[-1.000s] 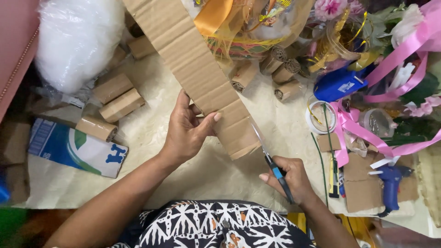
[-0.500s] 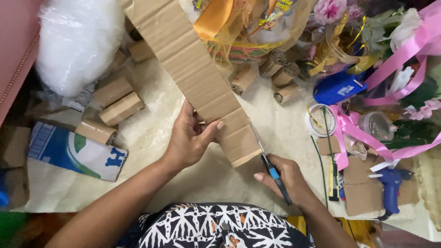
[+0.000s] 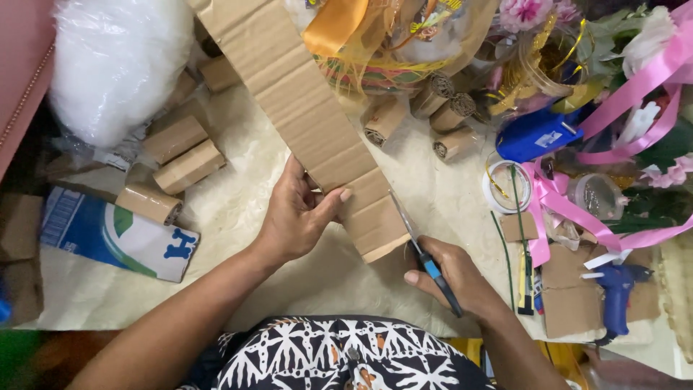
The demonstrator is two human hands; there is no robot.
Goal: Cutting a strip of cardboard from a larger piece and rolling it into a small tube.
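Cream fabric covers the floor [image 3: 238, 209], crowded with rolls and ribbons. Left hand [image 3: 299, 217] pins the cardboard strip [image 3: 310, 123] mid-floor; right hand [image 3: 451, 278] grips scissors [image 3: 422, 249] at its near edge. Blades close by the left thumb could nick it if the strip slips.

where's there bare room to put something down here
Bare mat shows between the cardboard rolls, the left hand and the blue-and-white carton, and below that, near the lap. The right side is crowded: ribbons, tape roll, glue gun.
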